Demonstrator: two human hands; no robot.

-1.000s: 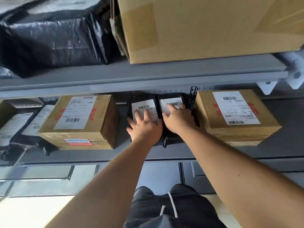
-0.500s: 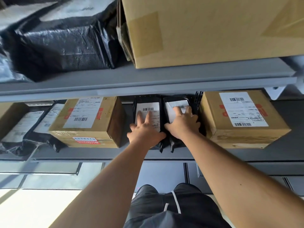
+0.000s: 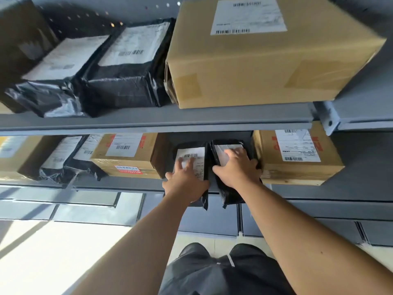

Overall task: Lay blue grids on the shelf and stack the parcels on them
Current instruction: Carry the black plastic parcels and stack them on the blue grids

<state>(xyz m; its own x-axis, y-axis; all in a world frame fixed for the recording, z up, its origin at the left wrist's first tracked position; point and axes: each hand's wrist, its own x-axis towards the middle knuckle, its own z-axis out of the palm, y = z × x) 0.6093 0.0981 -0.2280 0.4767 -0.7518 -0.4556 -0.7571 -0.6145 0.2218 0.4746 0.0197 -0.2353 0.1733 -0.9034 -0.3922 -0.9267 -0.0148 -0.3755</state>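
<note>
Two black bagged parcels with white labels lie side by side on the lower grey shelf (image 3: 127,186), their near ends hanging over its front edge. My left hand (image 3: 187,182) rests on the left black parcel (image 3: 188,146), fingers spread flat over its label. My right hand (image 3: 236,169) lies on the right black parcel (image 3: 225,143), fingers across its label and thumb in the gap between the two. No blue grid shows in this view.
A brown box (image 3: 127,160) stands just left of the pair and another brown box (image 3: 297,169) just right. Black bags (image 3: 70,160) lie further left. The upper shelf (image 3: 148,122) carries a large carton (image 3: 255,64) and black bagged parcels (image 3: 127,71).
Both black parcels have slid toward me and now overhang the shelf edge, my hands still on them. The view has tilted up, showing the tops of the upper-shelf parcels.
</note>
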